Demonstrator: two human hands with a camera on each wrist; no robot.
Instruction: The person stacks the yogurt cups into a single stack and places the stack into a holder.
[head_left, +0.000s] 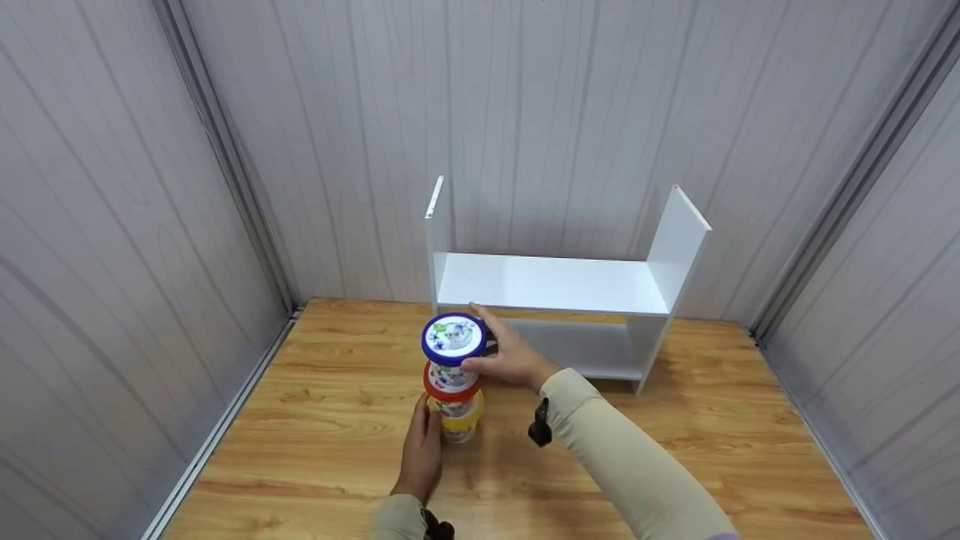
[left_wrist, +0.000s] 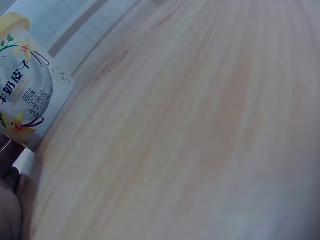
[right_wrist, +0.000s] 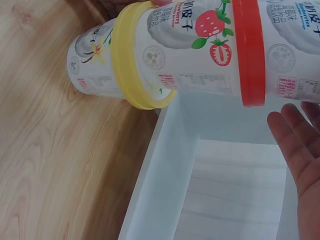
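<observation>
Three lidded paper cups stand stacked on the wooden table in the head view. At the bottom is the yellow-lidded cup (head_left: 459, 431), a red-lidded cup (right_wrist: 200, 50) with strawberry print sits on it, and a blue-lidded cup (head_left: 453, 337) tops the stack. My right hand (head_left: 514, 356) holds the blue-lidded cup from the right, thumb at the front and forefinger behind; its other fingers extend beside the cup in the right wrist view. Low on the left, my left hand (head_left: 421, 454) grips around the yellow lid, fingertips reaching the red-lidded cup's base.
Behind the stack and to its right stands a white two-level shelf (head_left: 547, 281) with upright side panels. Its left panel is close behind the cups. Grey panelled walls (head_left: 360, 150) enclose the wooden table (head_left: 337, 360) at the back and sides.
</observation>
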